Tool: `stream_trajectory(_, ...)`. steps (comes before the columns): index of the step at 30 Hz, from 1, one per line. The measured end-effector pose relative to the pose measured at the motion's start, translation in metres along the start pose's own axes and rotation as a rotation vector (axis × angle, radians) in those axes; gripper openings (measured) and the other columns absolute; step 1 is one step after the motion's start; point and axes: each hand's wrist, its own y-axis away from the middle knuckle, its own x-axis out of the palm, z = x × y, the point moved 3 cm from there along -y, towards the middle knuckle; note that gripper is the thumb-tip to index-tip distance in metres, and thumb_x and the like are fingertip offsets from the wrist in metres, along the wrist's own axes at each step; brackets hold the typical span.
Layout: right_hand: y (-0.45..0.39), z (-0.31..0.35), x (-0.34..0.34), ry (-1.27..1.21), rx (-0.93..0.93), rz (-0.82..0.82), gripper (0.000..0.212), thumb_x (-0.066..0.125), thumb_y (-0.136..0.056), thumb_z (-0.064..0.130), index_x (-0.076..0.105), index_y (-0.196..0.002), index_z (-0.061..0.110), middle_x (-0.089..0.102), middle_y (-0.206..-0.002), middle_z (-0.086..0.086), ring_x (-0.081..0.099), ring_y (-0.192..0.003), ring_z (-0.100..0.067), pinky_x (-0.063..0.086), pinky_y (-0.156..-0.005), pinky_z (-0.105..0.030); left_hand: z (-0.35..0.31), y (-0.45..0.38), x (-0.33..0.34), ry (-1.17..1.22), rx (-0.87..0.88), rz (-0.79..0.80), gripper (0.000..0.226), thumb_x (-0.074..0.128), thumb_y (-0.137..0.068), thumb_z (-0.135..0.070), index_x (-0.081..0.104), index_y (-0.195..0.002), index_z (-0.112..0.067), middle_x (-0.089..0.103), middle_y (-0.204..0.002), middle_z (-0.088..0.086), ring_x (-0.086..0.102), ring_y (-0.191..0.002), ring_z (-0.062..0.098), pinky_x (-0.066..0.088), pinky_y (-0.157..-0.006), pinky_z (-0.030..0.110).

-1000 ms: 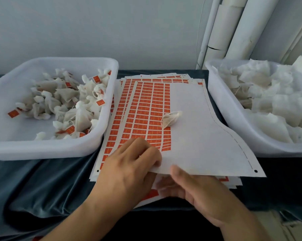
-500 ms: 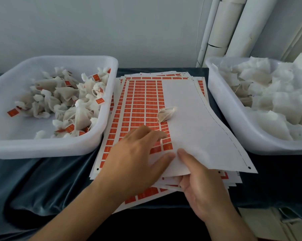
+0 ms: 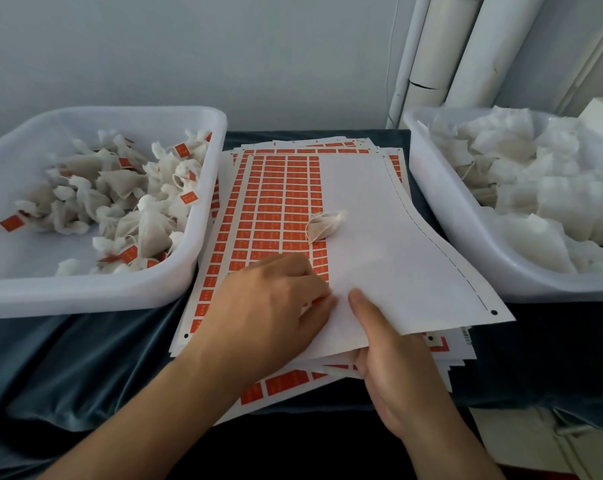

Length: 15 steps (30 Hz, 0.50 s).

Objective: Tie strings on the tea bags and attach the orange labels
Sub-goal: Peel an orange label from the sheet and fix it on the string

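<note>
The left hand (image 3: pixel 272 306) has curled onto the orange labels (image 3: pixel 276 202), probably peeling one; the right hand (image 3: pixel 390 344) still pinches the label sheet (image 3: pixel 397 254).

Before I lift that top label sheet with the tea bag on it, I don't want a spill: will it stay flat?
Probably not. The top sheet already curves where the right hand holds its edge, so it looks thin and floppy. The tea bag lies loose on it and looks light; tilting would likely slide it off.

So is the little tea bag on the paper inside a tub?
No, the tea bag lies on the label sheet between the two tubs.
</note>
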Motion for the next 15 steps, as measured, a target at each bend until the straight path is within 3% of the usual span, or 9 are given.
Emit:
stream_trajectory(3, 0.0, 0.0, 0.0, 0.038, 0.001, -0.019, 0.04, 0.075, -0.055, 0.069, 0.069, -0.094, 0.067, 0.075, -0.107, 0.023, 0.074, -0.099, -0.008, 0.057, -0.096, -0.047, 0.001, 0.0, -0.001, 0.021, -0.022, 0.026, 0.02, 0.064, -0.096, -0.043, 0.077, -0.096, -0.028, 0.068, -0.091, -0.013, 0.063, -0.077, 0.005, 0.055, -0.066, 0.025)
stream_trajectory(7, 0.0, -0.002, -0.003, 0.062, 0.024, -0.069, 0.042, 0.073, -0.051, 0.074, 0.068, -0.093, 0.068, 0.075, -0.105, 0.023, 0.075, -0.098, -0.01, 0.058, -0.095, -0.047, 0.007, 0.0, 0.003, 0.14, -0.122, 0.1, 0.056, 0.045, -0.082, -0.079, 0.072, -0.114, -0.041, 0.058, -0.098, -0.032, 0.057, -0.085, -0.011, 0.042, -0.072, 0.006)
stream_trajectory(12, 0.0, -0.004, -0.004, 0.005, 0.019, -0.047, 0.053, 0.081, -0.053, 0.064, 0.072, -0.104, 0.054, 0.077, -0.11, 0.013, 0.076, -0.098, -0.018, 0.062, -0.084, -0.049, 0.014, 0.002, 0.006, 0.207, -0.145, 0.084, 0.061, 0.039, -0.076, -0.079, 0.076, -0.106, -0.04, 0.057, -0.086, -0.035, 0.06, -0.083, -0.011, 0.041, -0.066, 0.004)
stream_trajectory(15, 0.0, -0.001, -0.004, 0.044, 0.013, -0.049, 0.058, 0.08, -0.051, 0.07, 0.07, -0.107, 0.057, 0.076, -0.11, 0.016, 0.074, -0.103, -0.018, 0.059, -0.091, -0.049, 0.018, 0.001, 0.007, 0.235, -0.13, 0.099, 0.046, 0.05, -0.082, -0.072, 0.077, -0.102, -0.039, 0.058, -0.083, -0.035, 0.059, -0.092, -0.012, 0.044, -0.062, 0.004)
